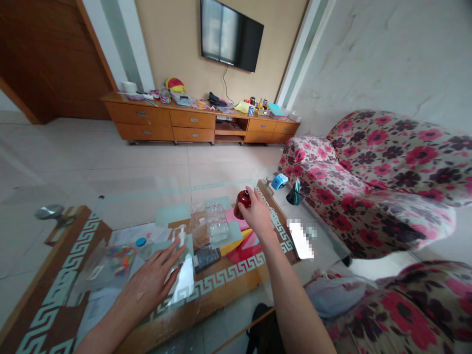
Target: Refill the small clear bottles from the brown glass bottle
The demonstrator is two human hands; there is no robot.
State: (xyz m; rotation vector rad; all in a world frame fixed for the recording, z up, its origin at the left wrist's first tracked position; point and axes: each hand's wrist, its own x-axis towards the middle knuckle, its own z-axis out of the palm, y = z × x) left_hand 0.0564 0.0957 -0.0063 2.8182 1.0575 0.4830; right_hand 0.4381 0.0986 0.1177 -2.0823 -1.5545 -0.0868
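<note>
My right hand point(256, 211) is closed around the upper part of a dark red-brown bottle point(242, 206), which is over the glass tabletop. Its thumb and fingers lie on either side of the bottle's neck and shoulder. My left hand point(160, 270) reaches over the left half of the glass, fingers extended and thumb apart. Just beyond its fingertips shows a white pump top point(180, 233), partly covered by the fingers. I cannot tell whether they touch it, nor what lies below it. Between the hands is a clear ribbed container point(217, 221).
The glass-topped coffee table point(236, 269) has a shelf underneath with a dark box point(206, 259) and a bag of coloured pieces point(121, 260). A blue-capped jar point(142, 246) is near my left hand. A black pen holder point(294, 195) stands right. Flowered sofas point(368, 152) border the right side.
</note>
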